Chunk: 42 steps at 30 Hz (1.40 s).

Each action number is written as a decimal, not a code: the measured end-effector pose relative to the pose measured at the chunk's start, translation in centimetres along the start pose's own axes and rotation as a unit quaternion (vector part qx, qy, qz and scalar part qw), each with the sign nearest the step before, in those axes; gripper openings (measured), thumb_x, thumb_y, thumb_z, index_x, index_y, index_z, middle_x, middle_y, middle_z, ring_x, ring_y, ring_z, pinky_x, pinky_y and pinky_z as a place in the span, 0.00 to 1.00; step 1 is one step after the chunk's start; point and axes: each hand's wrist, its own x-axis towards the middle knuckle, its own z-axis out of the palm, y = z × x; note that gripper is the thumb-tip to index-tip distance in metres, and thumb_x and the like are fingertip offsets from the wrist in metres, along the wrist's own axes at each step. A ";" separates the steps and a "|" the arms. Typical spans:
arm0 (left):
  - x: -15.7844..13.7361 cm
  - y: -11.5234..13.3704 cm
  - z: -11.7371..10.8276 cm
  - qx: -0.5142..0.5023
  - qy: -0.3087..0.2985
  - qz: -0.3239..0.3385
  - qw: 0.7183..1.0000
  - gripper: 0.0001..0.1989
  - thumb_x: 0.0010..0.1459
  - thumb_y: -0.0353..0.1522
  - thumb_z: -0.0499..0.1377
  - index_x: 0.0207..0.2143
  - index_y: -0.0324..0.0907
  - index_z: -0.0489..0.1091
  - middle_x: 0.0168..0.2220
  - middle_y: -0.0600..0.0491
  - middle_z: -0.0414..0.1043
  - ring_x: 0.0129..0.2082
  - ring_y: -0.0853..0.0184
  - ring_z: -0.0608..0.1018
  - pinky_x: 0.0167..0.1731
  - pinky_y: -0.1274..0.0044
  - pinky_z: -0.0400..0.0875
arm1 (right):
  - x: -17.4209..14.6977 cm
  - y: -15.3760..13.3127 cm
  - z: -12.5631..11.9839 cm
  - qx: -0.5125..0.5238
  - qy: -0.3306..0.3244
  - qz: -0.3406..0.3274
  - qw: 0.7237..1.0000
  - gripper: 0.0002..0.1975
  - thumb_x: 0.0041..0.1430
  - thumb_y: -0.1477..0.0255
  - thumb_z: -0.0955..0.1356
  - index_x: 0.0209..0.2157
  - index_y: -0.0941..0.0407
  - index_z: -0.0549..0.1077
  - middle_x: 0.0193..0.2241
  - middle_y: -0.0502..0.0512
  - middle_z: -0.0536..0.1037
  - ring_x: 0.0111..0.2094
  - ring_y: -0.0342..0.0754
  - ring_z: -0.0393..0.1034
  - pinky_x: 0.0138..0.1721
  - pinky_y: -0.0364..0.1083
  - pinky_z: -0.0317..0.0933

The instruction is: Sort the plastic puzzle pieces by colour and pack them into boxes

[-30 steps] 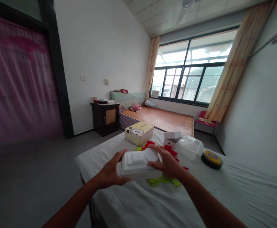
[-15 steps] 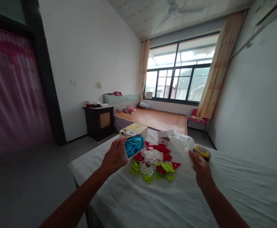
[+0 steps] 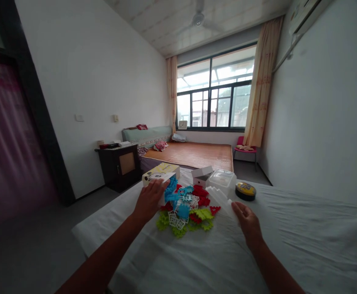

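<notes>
My left hand (image 3: 149, 200) grips a small white box (image 3: 167, 176), tipped on its side over the pile. Blue plastic pieces (image 3: 183, 210) are tumbling from its mouth onto white lattice pieces (image 3: 177, 221). Red pieces (image 3: 200, 191) and lime-green pieces (image 3: 205, 214) lie around and beneath these on the white sheet. To the right of the pile, my right hand (image 3: 248, 222) pinches the edge of a translucent plastic lid or tray (image 3: 223, 201), held at a slant. Part of the box is hidden behind my left fingers.
Behind the pile stand a yellow-and-white cartoon box (image 3: 169, 168), an open white box (image 3: 202, 175) and a clear plastic container (image 3: 223, 178). A round black-and-yellow tin (image 3: 246, 191) sits to the right. The sheet-covered table (image 3: 172, 265) has its edge at the left.
My left hand has tilted the white box, and blue pieces have spilled onto the pile. The translucent plastic piece in my right hand has come down lower. The camera has turned slightly right.
</notes>
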 end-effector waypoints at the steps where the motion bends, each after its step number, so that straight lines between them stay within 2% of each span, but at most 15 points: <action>1: -0.1 -0.2 -0.2 -0.002 0.001 0.003 1.000 0.41 0.47 0.23 0.57 0.63 0.50 0.52 0.61 0.47 0.58 0.60 0.49 0.59 0.51 0.63 0.61 | 0.1 0.1 0.0 -0.002 -0.001 -0.002 1.000 0.36 0.41 0.50 0.71 0.47 0.61 0.71 0.43 0.60 0.78 0.37 0.53 0.73 0.29 0.44 0.65; 7: -0.4 -0.3 -0.2 -0.017 -0.018 0.062 0.998 0.38 0.52 0.20 0.51 0.64 0.54 0.50 0.62 0.50 0.57 0.62 0.52 0.58 0.53 0.63 0.56 | 0.2 0.5 -0.2 -0.016 0.009 -0.002 1.000 0.35 0.42 0.50 0.71 0.45 0.62 0.73 0.41 0.61 0.79 0.38 0.55 0.73 0.35 0.47 0.66; 12: 1.3 1.1 0.7 -0.022 -0.020 0.109 0.994 0.33 0.60 0.21 0.46 0.64 0.58 0.48 0.63 0.53 0.58 0.63 0.56 0.57 0.54 0.64 0.53 | 0.0 0.3 -0.4 -0.011 0.018 -0.003 1.000 0.34 0.40 0.49 0.71 0.43 0.61 0.74 0.39 0.61 0.79 0.38 0.55 0.73 0.36 0.48 0.66; 16: 2.7 0.8 0.5 -0.034 -0.023 0.130 0.991 0.30 0.63 0.23 0.44 0.63 0.60 0.50 0.62 0.55 0.58 0.63 0.56 0.58 0.55 0.63 0.51 | 0.3 0.8 -0.7 -0.014 0.015 0.013 1.000 0.37 0.40 0.48 0.71 0.45 0.61 0.73 0.41 0.61 0.79 0.39 0.55 0.73 0.34 0.47 0.66; 20: 3.1 -0.7 -0.5 -0.024 -0.011 0.098 0.995 0.30 0.62 0.23 0.45 0.63 0.58 0.50 0.63 0.53 0.56 0.64 0.56 0.55 0.57 0.61 0.50 | 0.7 1.3 -0.7 -0.014 0.009 0.016 1.000 0.37 0.39 0.48 0.71 0.44 0.61 0.72 0.42 0.62 0.78 0.41 0.56 0.73 0.36 0.47 0.66; 24: 2.5 -2.2 -1.5 -0.020 -0.011 0.078 0.997 0.31 0.61 0.22 0.45 0.62 0.57 0.53 0.62 0.53 0.58 0.63 0.56 0.57 0.57 0.61 0.52 | 0.5 1.2 -0.6 -0.017 0.009 0.007 1.000 0.35 0.39 0.47 0.71 0.43 0.60 0.73 0.42 0.61 0.79 0.41 0.56 0.73 0.37 0.47 0.66; 27: 1.9 -2.8 -2.5 -0.031 0.018 0.025 0.999 0.34 0.56 0.22 0.52 0.63 0.54 0.52 0.63 0.51 0.55 0.64 0.54 0.55 0.58 0.61 0.53 | 0.3 0.9 -0.5 -0.018 0.014 0.004 1.000 0.35 0.39 0.47 0.71 0.43 0.59 0.73 0.43 0.62 0.78 0.41 0.56 0.73 0.33 0.46 0.66; 30: 1.2 -2.1 -2.9 -0.111 0.050 -0.026 0.992 0.41 0.50 0.29 0.62 0.64 0.49 0.48 0.63 0.47 0.53 0.63 0.50 0.54 0.59 0.60 0.53 | 0.0 0.4 -0.5 -0.006 0.020 0.010 1.000 0.36 0.40 0.46 0.70 0.44 0.60 0.72 0.44 0.62 0.78 0.40 0.56 0.73 0.30 0.45 0.66; 33: 0.4 -0.2 -2.2 -0.283 0.035 -0.058 0.957 0.53 0.43 0.36 0.68 0.66 0.46 0.41 0.64 0.43 0.50 0.62 0.50 0.57 0.59 0.60 0.56 | -0.3 -0.9 -0.5 0.036 -0.006 -0.011 0.999 0.37 0.43 0.47 0.69 0.49 0.59 0.69 0.48 0.62 0.76 0.41 0.55 0.73 0.32 0.45 0.67; 36: -0.5 2.0 -0.9 -0.481 -0.056 -0.051 0.874 0.59 0.42 0.38 0.69 0.66 0.47 0.33 0.64 0.41 0.49 0.60 0.53 0.62 0.56 0.62 0.61 | -0.9 -2.9 -0.4 0.047 -0.075 -0.089 0.992 0.36 0.46 0.52 0.70 0.53 0.57 0.65 0.53 0.60 0.72 0.47 0.55 0.70 0.41 0.47 0.67; 38: -0.7 3.4 -0.2 -0.558 -0.103 -0.038 0.823 0.60 0.40 0.38 0.70 0.66 0.48 0.34 0.63 0.42 0.51 0.59 0.54 0.64 0.55 0.63 0.63 | -1.5 -4.1 -0.1 0.016 -0.131 -0.145 0.981 0.33 0.47 0.55 0.71 0.53 0.55 0.65 0.54 0.59 0.70 0.50 0.55 0.67 0.46 0.49 0.65; 40: -0.7 4.6 0.2 -0.585 -0.124 -0.032 0.801 0.60 0.37 0.37 0.71 0.66 0.48 0.37 0.63 0.43 0.53 0.58 0.54 0.65 0.55 0.63 0.63 | -2.2 -4.9 0.2 -0.034 -0.183 -0.190 0.964 0.31 0.48 0.57 0.71 0.52 0.54 0.66 0.54 0.58 0.70 0.52 0.55 0.66 0.51 0.51 0.62; 42: -0.6 5.4 0.3 -0.590 -0.136 -0.035 0.795 0.59 0.36 0.36 0.72 0.66 0.49 0.40 0.62 0.43 0.56 0.58 0.54 0.65 0.55 0.63 0.63 | -2.9 -5.3 0.5 -0.096 -0.214 -0.224 0.946 0.29 0.48 0.58 0.71 0.52 0.51 0.67 0.53 0.56 0.70 0.52 0.54 0.65 0.54 0.52 0.59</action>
